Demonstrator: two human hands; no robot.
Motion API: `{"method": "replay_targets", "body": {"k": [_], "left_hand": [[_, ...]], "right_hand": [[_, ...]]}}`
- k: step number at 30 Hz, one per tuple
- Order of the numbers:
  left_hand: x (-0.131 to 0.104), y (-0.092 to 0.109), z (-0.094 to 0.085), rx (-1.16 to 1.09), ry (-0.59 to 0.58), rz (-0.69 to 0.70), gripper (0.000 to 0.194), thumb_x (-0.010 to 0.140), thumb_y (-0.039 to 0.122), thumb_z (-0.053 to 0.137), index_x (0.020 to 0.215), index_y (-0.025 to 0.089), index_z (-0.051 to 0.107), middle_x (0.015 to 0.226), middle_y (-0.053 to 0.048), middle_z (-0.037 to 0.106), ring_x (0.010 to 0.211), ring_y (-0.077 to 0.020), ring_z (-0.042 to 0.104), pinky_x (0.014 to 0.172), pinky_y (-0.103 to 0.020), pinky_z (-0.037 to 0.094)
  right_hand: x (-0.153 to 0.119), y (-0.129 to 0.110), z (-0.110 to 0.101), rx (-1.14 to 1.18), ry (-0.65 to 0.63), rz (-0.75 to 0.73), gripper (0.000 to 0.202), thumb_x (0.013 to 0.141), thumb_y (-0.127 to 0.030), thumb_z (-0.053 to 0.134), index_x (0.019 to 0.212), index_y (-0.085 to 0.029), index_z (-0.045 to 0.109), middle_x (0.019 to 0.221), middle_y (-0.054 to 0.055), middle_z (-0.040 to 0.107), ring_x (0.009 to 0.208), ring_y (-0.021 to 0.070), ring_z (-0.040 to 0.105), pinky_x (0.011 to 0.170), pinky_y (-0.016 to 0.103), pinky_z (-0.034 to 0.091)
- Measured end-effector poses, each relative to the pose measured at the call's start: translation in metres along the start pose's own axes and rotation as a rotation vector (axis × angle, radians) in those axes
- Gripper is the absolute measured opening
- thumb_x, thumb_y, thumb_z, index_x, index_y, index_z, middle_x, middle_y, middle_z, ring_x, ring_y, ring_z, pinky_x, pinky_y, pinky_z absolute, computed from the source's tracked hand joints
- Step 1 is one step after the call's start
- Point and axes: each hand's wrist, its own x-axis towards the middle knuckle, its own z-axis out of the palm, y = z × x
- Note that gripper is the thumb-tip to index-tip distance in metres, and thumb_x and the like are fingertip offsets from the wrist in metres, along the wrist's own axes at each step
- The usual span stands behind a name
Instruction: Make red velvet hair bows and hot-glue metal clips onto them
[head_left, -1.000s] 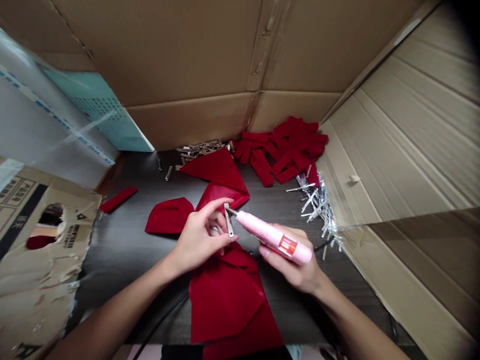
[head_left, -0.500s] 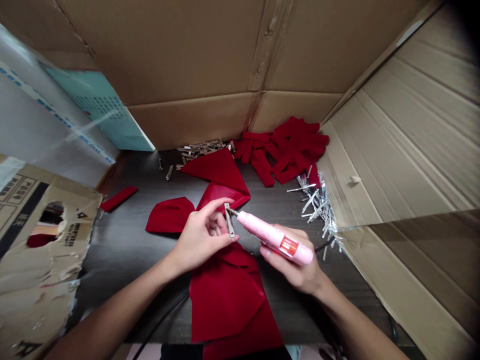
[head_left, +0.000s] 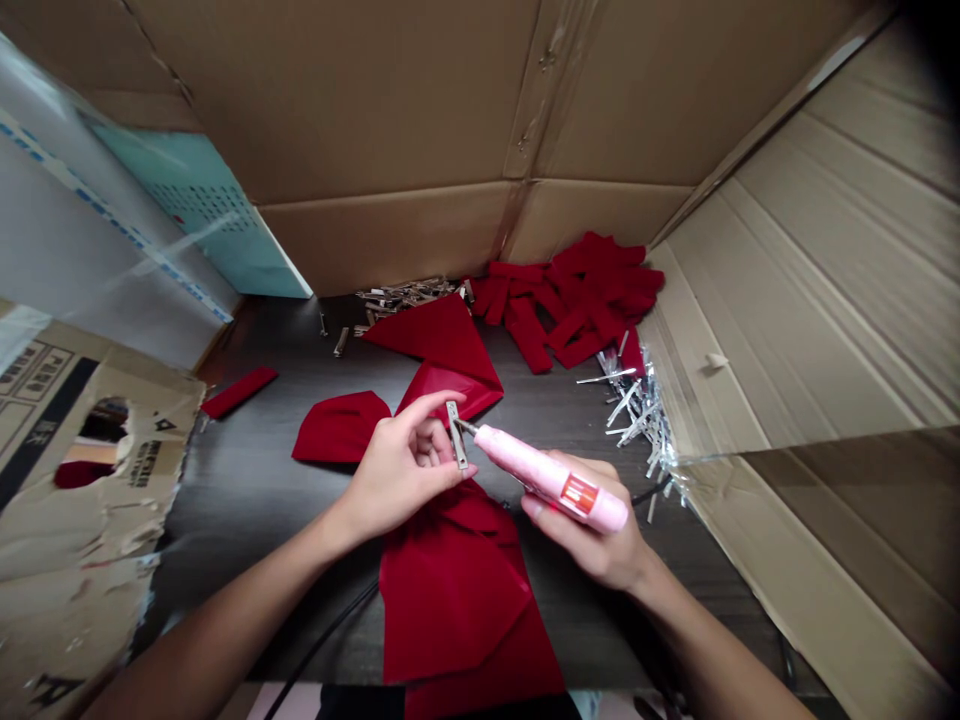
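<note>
From where I stand: left hand (head_left: 394, 475) pinches metal clip (head_left: 457, 437) end-to-end, midway between tabletop (head_left: 259, 490) side edges | right hand (head_left: 600, 530) wraps pink glue gun (head_left: 540, 475), nozzle (head_left: 466, 426) at clip | red strips (head_left: 589, 290) by far-right corner

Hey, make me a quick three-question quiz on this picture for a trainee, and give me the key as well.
1. True or false: the left hand holds a metal clip between thumb and finger.

2. Multiple choice: what does the right hand hold?
a) a pair of scissors
b) a pink glue gun
c) a paintbrush

3. Fill in the blank: the loose silver strips lie near the cardboard wall on the ____ side of the picture.

Key: 1. True. 2. b. 3. right.
</note>
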Motion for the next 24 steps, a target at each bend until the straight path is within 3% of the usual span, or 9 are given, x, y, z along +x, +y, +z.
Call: {"method": "replay_targets", "body": {"k": [24], "left_hand": [[0.0007,0.0025,-0.0038,-0.024,0.032,-0.018,0.064,0.066,0.015,0.078,0.125,0.014,0.053,0.062,0.007,0.057,0.052,-0.0073,0.052,0.050,-0.018,0.042]], "right_hand": [[-0.0018,-0.0017,-0.0017,-0.033,-0.021,-0.009,0.015,0.083,-0.015,0.059,0.069,-0.018,0.054,0.062,0.000,0.056,0.053,0.0145,0.053,0.049,0.029,0.041]]}}
